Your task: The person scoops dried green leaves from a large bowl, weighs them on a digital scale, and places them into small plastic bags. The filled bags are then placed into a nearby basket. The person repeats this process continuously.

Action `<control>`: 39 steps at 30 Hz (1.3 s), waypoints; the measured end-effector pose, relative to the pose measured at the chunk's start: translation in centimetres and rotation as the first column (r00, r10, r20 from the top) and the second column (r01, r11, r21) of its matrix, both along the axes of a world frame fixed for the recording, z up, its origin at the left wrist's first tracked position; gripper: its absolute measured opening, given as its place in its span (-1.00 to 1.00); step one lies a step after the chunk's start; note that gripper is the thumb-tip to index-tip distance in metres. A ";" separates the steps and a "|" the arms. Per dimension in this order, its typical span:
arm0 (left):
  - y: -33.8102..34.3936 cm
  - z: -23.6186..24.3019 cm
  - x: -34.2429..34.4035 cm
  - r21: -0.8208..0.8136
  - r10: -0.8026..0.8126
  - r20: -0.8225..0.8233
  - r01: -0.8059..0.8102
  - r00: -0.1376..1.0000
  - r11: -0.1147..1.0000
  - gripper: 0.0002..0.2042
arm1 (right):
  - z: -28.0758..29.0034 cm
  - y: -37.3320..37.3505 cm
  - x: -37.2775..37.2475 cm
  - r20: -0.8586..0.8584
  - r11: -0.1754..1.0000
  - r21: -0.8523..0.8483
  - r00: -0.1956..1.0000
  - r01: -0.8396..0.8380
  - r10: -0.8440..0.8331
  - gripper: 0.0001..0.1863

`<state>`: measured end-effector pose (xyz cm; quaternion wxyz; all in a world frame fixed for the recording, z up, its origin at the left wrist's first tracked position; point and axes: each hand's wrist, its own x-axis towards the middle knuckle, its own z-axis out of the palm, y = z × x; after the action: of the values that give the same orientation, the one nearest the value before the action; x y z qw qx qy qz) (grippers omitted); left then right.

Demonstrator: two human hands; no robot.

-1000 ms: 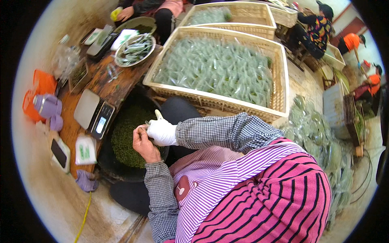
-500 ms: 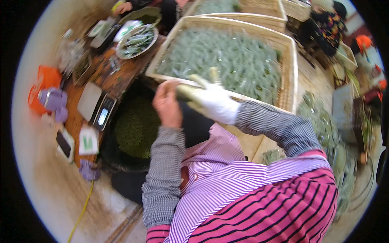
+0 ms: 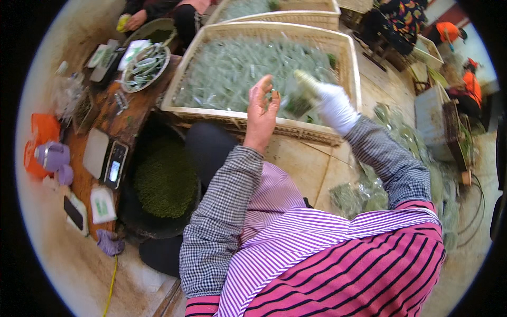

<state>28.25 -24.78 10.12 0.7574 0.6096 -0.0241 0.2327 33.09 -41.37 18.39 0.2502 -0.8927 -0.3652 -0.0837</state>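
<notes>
While the purple flask (image 3: 53, 156) stands against the orange bag (image 3: 43, 140) at your far left, a phone (image 3: 74, 212) lies near it, toward you. Next come the digital scale (image 3: 105, 157) and a white packet (image 3: 103, 204), both on your wooden table (image 3: 117, 127), then a pale bowl (image 3: 163, 73) of filled sachets farther back. Just beside the table, your dark tub (image 3: 128, 207) holds green leafy matter (image 3: 165, 182). Your bare left hand (image 3: 260, 111) is raised with fingers loosely spread, in front of the cream crate (image 3: 211, 114) full of clear bags. A small green-filled bag (image 3: 298, 105) is over the crate's near side, beside your gloved right hand (image 3: 331, 105); motion blur means you may be gripping it, but I cannot tell. More clear bags (image 3: 406, 134) lie on the floor at right.
</notes>
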 end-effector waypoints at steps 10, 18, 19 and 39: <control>0.0 -5.5 -1.0 0.877 -0.099 -0.009 0.055 0.995 0.477 -0.57 | -6.0 -6.9 2.2 -0.065 0.531 -0.793 0.826 0.297 -0.560 -0.74; 0.7 -6.0 -0.2 0.849 -0.047 0.066 -0.031 0.997 0.528 -0.79 | -3.9 -7.4 2.7 -0.102 0.349 -0.935 0.896 0.062 -0.433 -0.77; 0.6 -6.1 -0.3 0.847 -0.045 0.071 -0.036 0.996 0.531 -0.79 | -3.3 -6.9 2.8 -0.091 0.295 -0.955 0.907 0.039 -0.412 -0.77; 0.1 -6.5 0.2 0.780 0.008 0.139 -0.114 0.990 0.616 -0.85 | -14.0 -7.7 6.3 -0.324 -0.018 -0.945 0.942 -0.327 -0.090 -0.81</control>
<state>28.49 -24.67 3.63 0.4034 0.8643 -0.1486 0.2611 39.41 -49.06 4.40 -0.3999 -0.7694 -0.3498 0.3546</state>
